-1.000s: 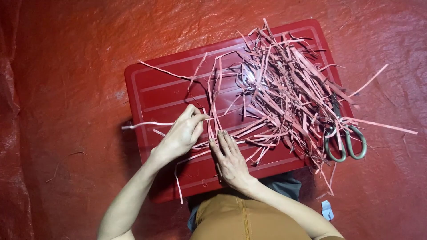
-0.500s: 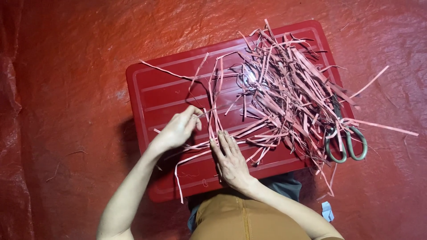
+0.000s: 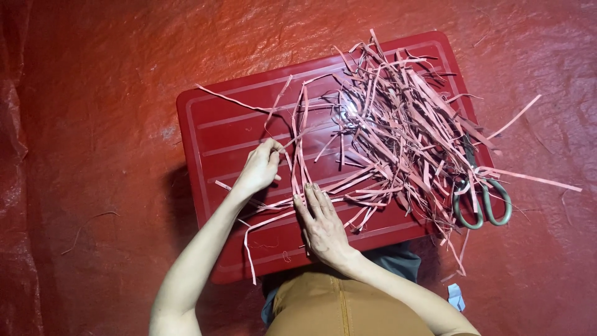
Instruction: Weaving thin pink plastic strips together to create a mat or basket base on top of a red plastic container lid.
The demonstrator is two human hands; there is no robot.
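Left hand [image 3: 258, 169] fingers pinched on single pink paper strip [image 3: 300, 134], above red lid [image 3: 211, 134]. Right hand [image 3: 322, 225] laid flat on lid's near edge, fingers together, strips pressed. Strip heap [image 3: 398, 134] piled on lid's right half; scissors [image 3: 482, 199] at right edge.

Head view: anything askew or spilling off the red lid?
Yes. The pile of thin pink paper strips spills past the flat red plastic lid at its right and near edges. Green-handled scissors lie half-buried, handles overhanging the right edge. Left hand pinches a strip; right hand lies flat on others.
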